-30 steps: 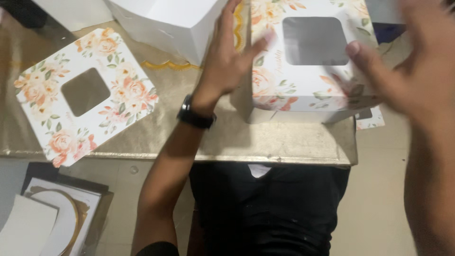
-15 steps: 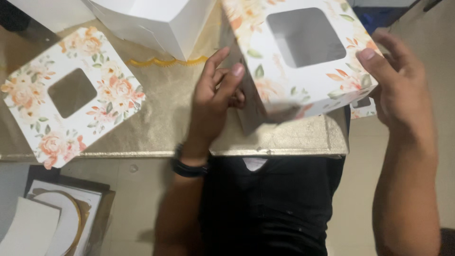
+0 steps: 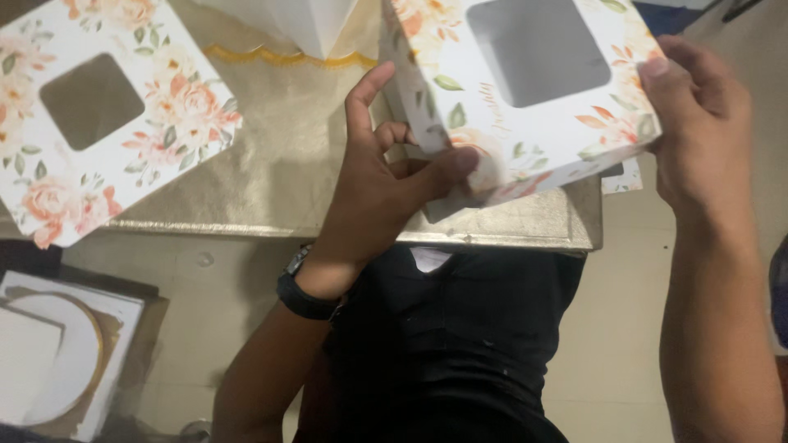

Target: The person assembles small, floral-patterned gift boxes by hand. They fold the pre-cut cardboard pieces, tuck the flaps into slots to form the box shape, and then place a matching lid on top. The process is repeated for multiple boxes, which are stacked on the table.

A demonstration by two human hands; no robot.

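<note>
Your left hand point(image 3: 386, 176) comes up from the lower centre of the frame, wrist bent back, a black watch point(image 3: 305, 294) on it. Its thumb presses the near left corner of the floral box point(image 3: 525, 90), the index finger points straight up beside the box's left wall, and the other fingers curl under, mostly hidden. Your right hand point(image 3: 698, 135) grips the box's right edge, fingertips over the top corner, forearm running down the right side of the frame. Both hands are closed on the box, which sits tilted at the upper centre-right, over the gold table point(image 3: 287, 164); its top is cut off by the frame edge.

The box is white with peach roses and green leaves, and a square window in its lid. A flat lid point(image 3: 107, 115) of the same print lies at the upper left. A plain white box point(image 3: 304, 20) shows partly at the top. At lower left, blurred white boards point(image 3: 57, 361) lie on the floor.
</note>
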